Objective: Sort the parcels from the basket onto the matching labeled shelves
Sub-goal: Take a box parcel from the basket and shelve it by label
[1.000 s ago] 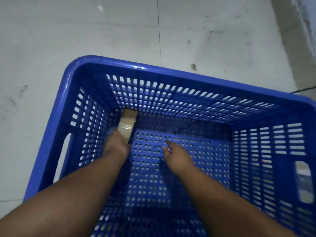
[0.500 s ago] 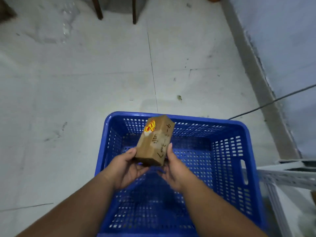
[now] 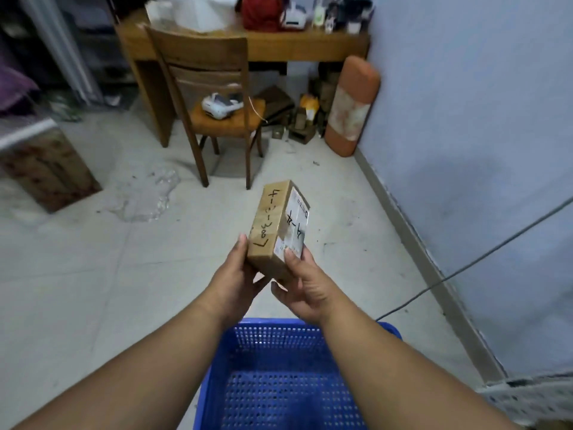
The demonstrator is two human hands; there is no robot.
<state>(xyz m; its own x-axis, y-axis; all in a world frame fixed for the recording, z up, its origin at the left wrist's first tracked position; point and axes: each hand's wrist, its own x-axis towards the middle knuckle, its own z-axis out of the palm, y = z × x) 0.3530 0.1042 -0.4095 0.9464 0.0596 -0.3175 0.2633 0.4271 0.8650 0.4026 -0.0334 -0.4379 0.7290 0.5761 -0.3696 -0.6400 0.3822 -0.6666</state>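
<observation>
Both hands hold one small cardboard parcel (image 3: 280, 231) up above the blue basket (image 3: 279, 383). My left hand (image 3: 237, 274) grips its lower left edge, fingers underneath and thumb along the side. My right hand (image 3: 305, 287) pinches the lower right corner, thumb on the white label. Handwritten numbers run along the brown face. Beyond the parcel stands a wooden chair (image 3: 214, 97) at a desk (image 3: 310, 46).

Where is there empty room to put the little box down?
The blue basket bottom looks bare below the hands. Open floor lies left of the basket, before the chair. Crowded: the chair seat, desk top, and under the desk.
</observation>
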